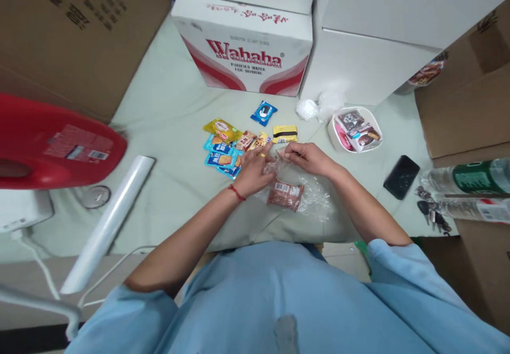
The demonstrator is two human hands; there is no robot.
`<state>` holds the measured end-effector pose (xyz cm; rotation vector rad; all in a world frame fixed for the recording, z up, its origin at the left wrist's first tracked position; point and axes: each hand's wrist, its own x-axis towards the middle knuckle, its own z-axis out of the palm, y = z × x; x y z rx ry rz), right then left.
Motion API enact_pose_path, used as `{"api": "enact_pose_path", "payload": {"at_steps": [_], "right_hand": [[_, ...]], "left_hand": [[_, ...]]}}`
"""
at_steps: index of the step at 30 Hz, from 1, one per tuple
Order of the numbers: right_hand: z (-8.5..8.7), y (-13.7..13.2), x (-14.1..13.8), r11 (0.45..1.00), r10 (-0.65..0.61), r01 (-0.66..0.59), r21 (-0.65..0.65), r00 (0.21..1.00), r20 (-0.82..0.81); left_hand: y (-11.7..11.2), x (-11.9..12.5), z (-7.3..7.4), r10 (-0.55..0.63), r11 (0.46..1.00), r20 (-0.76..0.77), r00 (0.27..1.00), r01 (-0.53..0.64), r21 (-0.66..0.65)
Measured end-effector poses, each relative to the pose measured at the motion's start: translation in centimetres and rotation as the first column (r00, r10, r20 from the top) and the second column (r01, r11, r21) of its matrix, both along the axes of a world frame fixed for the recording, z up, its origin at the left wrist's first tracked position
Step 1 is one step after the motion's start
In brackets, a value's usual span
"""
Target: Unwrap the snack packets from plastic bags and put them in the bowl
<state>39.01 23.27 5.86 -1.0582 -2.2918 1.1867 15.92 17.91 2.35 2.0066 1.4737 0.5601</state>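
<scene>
Bag of clear plastic (pixel 316 201), apparently not yet closed, is pinched by left hand (pixel 255 170) and right hand (pixel 305 157); 1 brown packet (pixel 285 195) lies in or on it, unclear which. Loose snacks (pixel 218 160) lie outside; more sit in a white tub (pixel 336 140).

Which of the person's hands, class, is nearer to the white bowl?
The right. The right hand is to the left of the white bowl, a little nearer the body; the left hand is farther left, beside the blue packets.

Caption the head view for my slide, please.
Left hand and right hand at clear plastic, brown packet close by, Wahaha box farther off.
</scene>
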Motion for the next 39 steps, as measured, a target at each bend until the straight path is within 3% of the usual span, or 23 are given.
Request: {"api": "enact_pose_path", "payload": {"at_steps": [2,5,9,13,16,20,25,27,29,31,32,33,35,36,37,39], "right_hand": [[-0.2,-0.2,0.4,0.998,-0.051,0.051,0.022,0.999,0.007],[-0.5,-0.5,1.5,0.993,-0.116,0.115,0.037,0.993,0.011],[-0.8,-1.3,2.8,0.998,-0.055,0.051,0.036,0.994,0.099],[0.3,-3.9,3.2,0.975,-0.08,0.042,0.218,0.983,0.168],[1.3,-7.5,3.1,0.943,-0.055,-0.031,0.333,0.968,0.246],[0.8,-12.0,2.3,0.944,0.076,-0.193,0.267,0.916,0.393],[-1.4,-13.6,1.8,0.989,-0.005,-0.047,0.143,0.941,0.338],[-1.7,-13.3,2.0,0.986,-0.006,-0.043,0.159,0.955,0.297],[-1.7,-12.7,2.1,0.986,-0.019,-0.024,0.167,0.968,0.251],[-1.6,-12.1,2.1,0.987,-0.063,0.03,0.157,0.976,0.211],[-1.5,-11.8,2.0,0.987,-0.09,0.063,0.148,0.979,0.184],[-1.4,-11.5,1.9,0.986,-0.118,0.097,0.138,0.981,0.153],[-1.2,-11.0,1.5,0.978,-0.176,0.166,0.124,0.981,0.08],[-1.1,-10.7,1.3,0.973,-0.205,0.198,0.12,0.978,0.045],[-1.0,-10.4,1.2,0.967,-0.229,0.226,0.117,0.973,0.015],[-0.8,-10.0,0.9,0.96,-0.25,0.253,0.12,0.967,-0.04]], "left_hand": [[1.1,-0.4,-0.4,-0.033,0.999,0.034,0.999,0.035,-0.037],[1.6,-1.5,-0.4,0.022,0.997,0.186,0.982,-0.008,-0.075],[1.4,-3.2,0.2,0.092,0.992,0.374,0.923,-0.051,-0.118],[0.8,-4.3,0.6,0.06,0.998,0.439,0.896,-0.059,-0.014],[-0.4,-5.1,0.7,-0.028,0.996,0.424,0.905,-0.013,0.093],[-2.7,-6.5,0.4,-0.101,0.986,0.322,0.941,0.052,0.157],[-4.5,-6.4,0.2,-0.076,0.995,0.271,0.96,0.057,0.08],[-4.6,-5.8,0.7,-0.006,0.992,0.228,0.974,-0.022,0.121],[-5.0,-5.3,1.4,0.228,0.924,0.187,0.955,-0.274,0.269],[-6.1,-5.0,2.3,0.439,0.723,0.216,0.872,-0.485,0.491],[-7.0,-4.9,2.6,0.446,0.638,0.237,0.863,-0.492,0.592],[-8.0,-4.7,2.9,0.374,0.578,0.245,0.894,-0.431,0.693],[-10.2,-4.0,2.9,0.021,0.618,0.101,0.995,-0.092,0.781],[-11.1,-3.4,2.7,-0.132,0.662,0.017,0.991,0.076,0.746],[-11.8,-2.6,2.4,-0.193,0.717,-0.073,0.978,0.192,0.67],[-12.3,-1.0,1.4,-0.208,0.82,-0.196,0.958,0.28,0.498]]}}
